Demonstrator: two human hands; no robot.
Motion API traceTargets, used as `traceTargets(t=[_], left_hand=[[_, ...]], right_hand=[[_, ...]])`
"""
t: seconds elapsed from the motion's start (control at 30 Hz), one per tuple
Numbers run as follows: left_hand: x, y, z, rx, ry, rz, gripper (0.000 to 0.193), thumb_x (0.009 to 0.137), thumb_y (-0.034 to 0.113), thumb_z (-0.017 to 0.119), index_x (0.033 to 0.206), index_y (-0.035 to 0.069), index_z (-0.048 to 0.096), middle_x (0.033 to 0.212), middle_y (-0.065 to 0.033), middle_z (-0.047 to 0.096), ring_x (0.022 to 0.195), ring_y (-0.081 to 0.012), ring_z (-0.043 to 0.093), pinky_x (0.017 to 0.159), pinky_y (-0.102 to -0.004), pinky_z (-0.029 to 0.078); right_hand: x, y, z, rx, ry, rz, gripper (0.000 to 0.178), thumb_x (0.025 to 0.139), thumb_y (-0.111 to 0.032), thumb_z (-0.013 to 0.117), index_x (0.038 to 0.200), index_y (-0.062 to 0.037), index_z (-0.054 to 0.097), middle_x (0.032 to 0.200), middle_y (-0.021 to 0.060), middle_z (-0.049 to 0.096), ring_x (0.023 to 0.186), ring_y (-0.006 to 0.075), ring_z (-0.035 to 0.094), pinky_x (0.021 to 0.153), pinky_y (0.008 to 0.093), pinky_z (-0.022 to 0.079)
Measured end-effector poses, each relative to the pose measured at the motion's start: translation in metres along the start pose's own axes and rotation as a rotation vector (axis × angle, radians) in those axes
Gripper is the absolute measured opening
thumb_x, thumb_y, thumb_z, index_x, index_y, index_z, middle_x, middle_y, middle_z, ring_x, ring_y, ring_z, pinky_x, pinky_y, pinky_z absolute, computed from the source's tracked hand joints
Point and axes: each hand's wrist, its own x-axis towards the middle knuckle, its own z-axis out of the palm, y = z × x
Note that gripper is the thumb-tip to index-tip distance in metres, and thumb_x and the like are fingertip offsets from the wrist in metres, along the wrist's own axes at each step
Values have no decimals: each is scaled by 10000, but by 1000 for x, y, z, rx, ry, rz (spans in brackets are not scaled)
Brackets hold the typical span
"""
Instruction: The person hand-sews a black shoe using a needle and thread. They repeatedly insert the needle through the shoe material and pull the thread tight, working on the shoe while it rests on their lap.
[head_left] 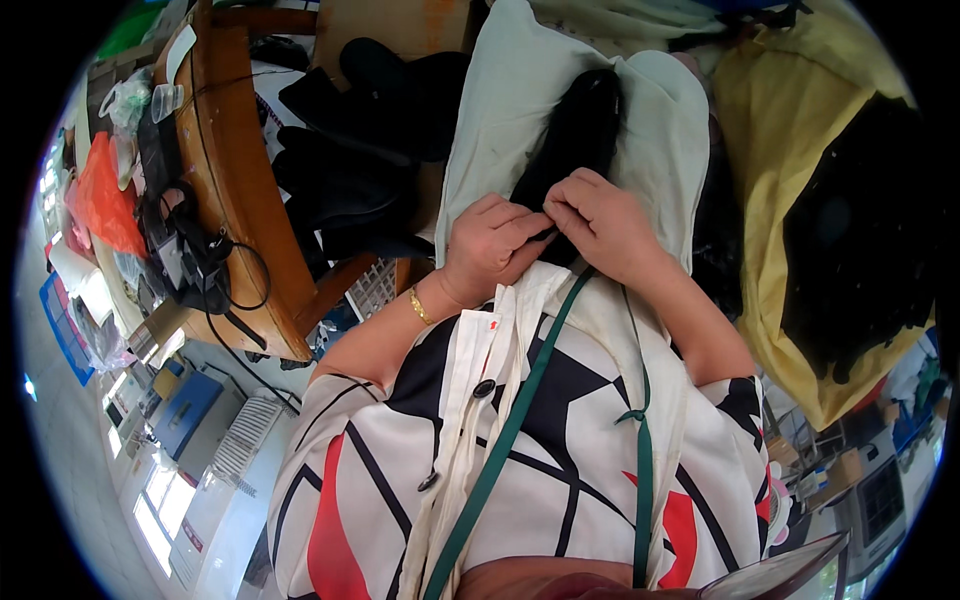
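Observation:
A black shoe (577, 130) lies lengthwise on the white cloth (655, 110) spread over my lap, its rounded, shiny end pointing away from me. At its near end both hands meet, fingertips almost touching. My left hand (493, 243) is closed, thumb and forefinger pinching at the shoe's near edge. Just beside it, my right hand (600, 222) is closed too, its thumb and forefinger pinched together. Whatever small piece sits between the fingertips is hidden by them.
To the left stands a wooden table (235, 150) with a cord and black device (185, 250) at its edge. Dark shoes or boots (345, 170) are heaped beside it. On the right, a yellow cloth (765, 130) surrounds a mass of black pieces (865, 240). A green strap (520, 400) hangs over my front.

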Motion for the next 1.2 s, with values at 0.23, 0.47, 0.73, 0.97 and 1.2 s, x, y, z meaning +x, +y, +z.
traceTargets(t=[0.23,0.47,0.73,0.97,1.2], left_hand=[[0,-5,-4,-1,-45,8,248,715,105,753,959,77,718,826,-83,650,726,-295,581,653,-387,486],[-7,-15,9,-57,68,36,224,672,53,815,870,68,711,786,-103,668,684,-302,613,610,-384,478],[-11,-26,10,-117,-14,19,217,661,106,853,799,65,691,725,-91,622,676,-284,595,578,-367,463],[-6,-22,11,-45,-81,-130,186,739,172,806,888,109,715,718,-115,626,641,-317,583,550,-405,446],[9,-11,-13,-117,-113,-75,111,795,111,746,892,77,707,692,-116,597,648,-310,580,560,-399,445]], right_hand=[[-2,3,6,-219,59,-233,44,881,-135,631,891,-94,646,845,76,599,801,294,601,637,393,498],[-6,9,11,-362,89,-201,141,871,-241,582,814,-115,606,818,71,589,736,284,623,551,429,505],[8,-15,17,-295,213,-332,157,843,-162,608,809,-30,528,806,106,514,662,324,582,567,421,496],[26,2,15,55,222,-37,183,977,-195,491,878,-41,491,792,168,624,676,304,659,504,394,497],[22,-37,-59,761,321,167,238,1017,-232,499,876,-48,549,598,54,518,551,177,554,559,332,503]])
